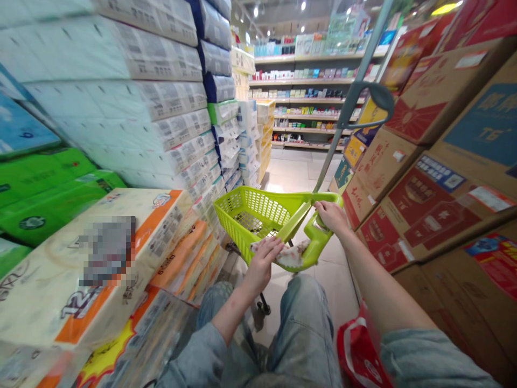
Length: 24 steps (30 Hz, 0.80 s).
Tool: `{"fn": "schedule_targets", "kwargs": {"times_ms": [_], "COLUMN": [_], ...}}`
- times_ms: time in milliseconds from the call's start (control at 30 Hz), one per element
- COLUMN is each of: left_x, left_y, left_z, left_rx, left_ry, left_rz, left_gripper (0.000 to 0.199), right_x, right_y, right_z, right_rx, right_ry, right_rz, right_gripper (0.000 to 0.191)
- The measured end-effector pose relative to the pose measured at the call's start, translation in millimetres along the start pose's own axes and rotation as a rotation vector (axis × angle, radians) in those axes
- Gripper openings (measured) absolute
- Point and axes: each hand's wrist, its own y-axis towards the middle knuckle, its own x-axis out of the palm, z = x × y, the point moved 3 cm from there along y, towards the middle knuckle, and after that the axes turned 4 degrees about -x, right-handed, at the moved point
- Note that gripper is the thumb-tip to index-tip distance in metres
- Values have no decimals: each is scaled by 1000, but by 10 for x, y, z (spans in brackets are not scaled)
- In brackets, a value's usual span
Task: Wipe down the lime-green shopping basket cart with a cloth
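Note:
A lime-green shopping cart with a perforated plastic basket stands in front of my knees, tilted in view. My left hand presses a whitish, spotted cloth against the near side of the basket, fingers bent over it. My right hand is closed around the green rim at the right, close to the foot of the grey pole. The pole rises to a grey loop grip. Through the basket's mesh floor, dark shapes show; I cannot make them out.
Stacked tissue packs wall the left side, with a large cream pack nearer, bearing a blurred-out object. Cardboard cartons line the right. A red bag lies by my right leg. Stocked shelves stand beyond the aisle floor.

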Motion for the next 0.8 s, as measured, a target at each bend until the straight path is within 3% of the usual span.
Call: {"fn": "schedule_targets", "kwargs": {"times_ms": [133, 267, 333, 433, 567, 633, 700, 800], "left_x": [-102, -238, -212, -91, 76, 99, 71, -31], "left_y": [38, 27, 20, -2, -70, -97, -103, -78], "left_z": [-405, -1026, -1169, -1054, -570, -430, -450, -746], "left_rx": [-7, -241, -318, -371, -237, -177, -157, -265], "left_ry": [-28, -24, -33, -48, -69, -64, -60, -51], "left_rz": [18, 139, 134, 137, 120, 90, 63, 82], "left_gripper": [45, 49, 51, 56, 58, 60, 62, 68], "right_x": [-44, -46, -29, 1, 18, 17, 16, 10], "right_y": [-29, -14, 10, 48, 80, 85, 86, 81], "right_z": [-19, -19, -11, 11, 52, 76, 100, 125], "right_rx": [-10, -1, 0, 5, 8, -4, -38, -137], "right_ry": [10, 4, -6, -24, -35, -26, 4, 79], "right_rz": [-14, -19, -16, -8, -6, 2, 20, 74], "right_gripper": [47, 47, 47, 48, 48, 47, 46, 41]}}
